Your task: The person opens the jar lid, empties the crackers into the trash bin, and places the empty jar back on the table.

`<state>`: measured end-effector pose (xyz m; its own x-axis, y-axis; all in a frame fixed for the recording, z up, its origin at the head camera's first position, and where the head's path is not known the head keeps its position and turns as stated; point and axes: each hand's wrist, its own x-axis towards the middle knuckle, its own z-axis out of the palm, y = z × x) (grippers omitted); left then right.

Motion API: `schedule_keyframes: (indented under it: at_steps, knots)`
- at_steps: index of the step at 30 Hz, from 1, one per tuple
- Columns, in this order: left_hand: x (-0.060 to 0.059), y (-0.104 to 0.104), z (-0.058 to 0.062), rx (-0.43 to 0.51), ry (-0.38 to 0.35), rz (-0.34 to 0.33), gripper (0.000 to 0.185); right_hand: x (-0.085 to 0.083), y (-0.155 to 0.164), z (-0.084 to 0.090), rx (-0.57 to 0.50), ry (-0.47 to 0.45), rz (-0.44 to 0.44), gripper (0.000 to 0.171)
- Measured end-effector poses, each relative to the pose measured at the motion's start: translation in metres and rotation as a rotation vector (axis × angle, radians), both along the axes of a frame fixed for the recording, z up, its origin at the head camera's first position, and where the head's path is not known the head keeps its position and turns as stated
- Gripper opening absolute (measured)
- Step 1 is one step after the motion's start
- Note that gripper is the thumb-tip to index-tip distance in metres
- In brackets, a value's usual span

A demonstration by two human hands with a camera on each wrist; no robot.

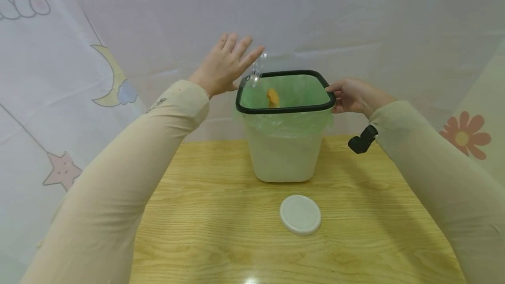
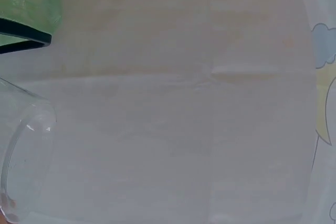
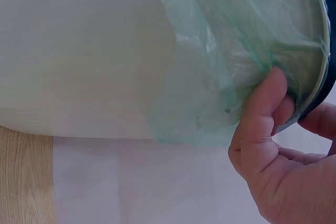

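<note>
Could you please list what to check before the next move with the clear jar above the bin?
1. Left hand free of the clear jar: ok, fingers spread, jar apart from them.
2. Jar over the bin opening: ok, at its left rim.
3. Right hand steadying the rim: ok, fingers curled round it.
4. Green liner seated under the rim: ok.
5. White lid on the table, out of the way: ok.
6. Jar emptied: cannot tell.

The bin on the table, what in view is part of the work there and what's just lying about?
In use:
- bin, green liner
- right hand gripping its black rim
- left hand, open beside a clear cup tipped over the bin
- orange piece inside

Lying about:
- white lid on the table
- printed curtain
</note>
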<state>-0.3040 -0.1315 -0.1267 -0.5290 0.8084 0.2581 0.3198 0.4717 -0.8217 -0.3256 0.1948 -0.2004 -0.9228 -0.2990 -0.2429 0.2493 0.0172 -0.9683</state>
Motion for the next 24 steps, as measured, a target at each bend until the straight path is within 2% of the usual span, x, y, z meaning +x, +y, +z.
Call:
schedule_keyframes:
  at_steps: [6,12,24]
  knots:
    - [0.0012,-0.0016,0.0003,-0.045,0.026,0.017,0.111,-0.0003,0.0003,-0.0003,0.008,0.006,0.001,0.011]
    - [0.0029,-0.0011,-0.0009,-0.082,0.006,0.049,0.108,0.0002,0.0005,0.0002,0.013,0.005,0.002,0.012]
    - [0.0019,-0.0024,-0.001,-0.052,-0.004,0.039,0.11,-0.0005,0.0006,-0.0001,0.004,0.0,-0.003,0.013]
